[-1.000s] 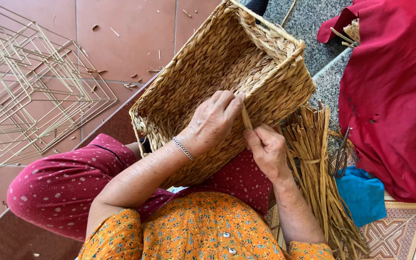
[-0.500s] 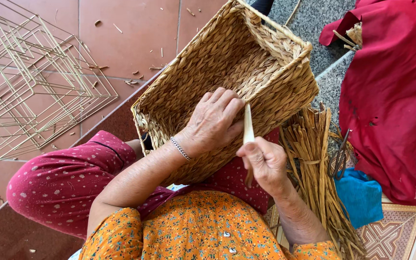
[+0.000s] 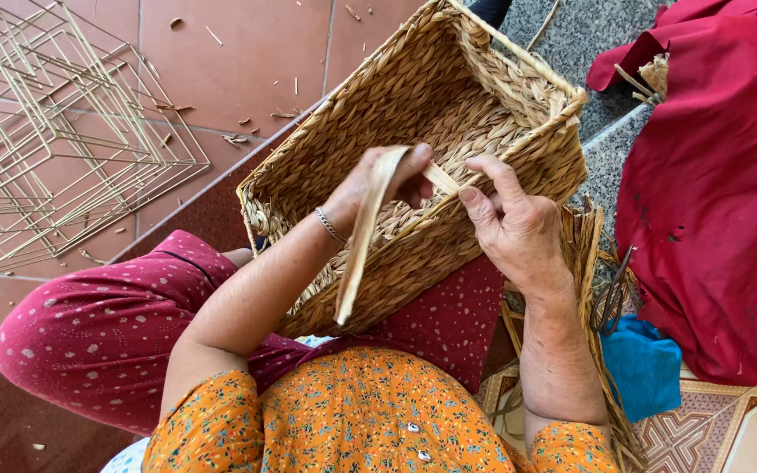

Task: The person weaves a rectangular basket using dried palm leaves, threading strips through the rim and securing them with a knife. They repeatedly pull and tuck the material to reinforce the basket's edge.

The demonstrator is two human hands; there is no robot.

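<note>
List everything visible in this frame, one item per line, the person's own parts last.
woven basket: one, tan, on the lap
flat strip: one, pale straw, held over the basket's side
straw bundle: one, tan, right of the lap
wire frames: several, pale, on red floor tiles, left
red cloth: one, right
blue cloth: one, below the red
left hand: grips the strip
right hand: pinches the strip's end

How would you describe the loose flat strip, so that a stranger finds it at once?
Start at the big woven basket on the person's lap. The left hand holds a flat pale strip that hangs over the basket's near wall. Unlike the woven strands, it is loose, broad and smooth.
</note>
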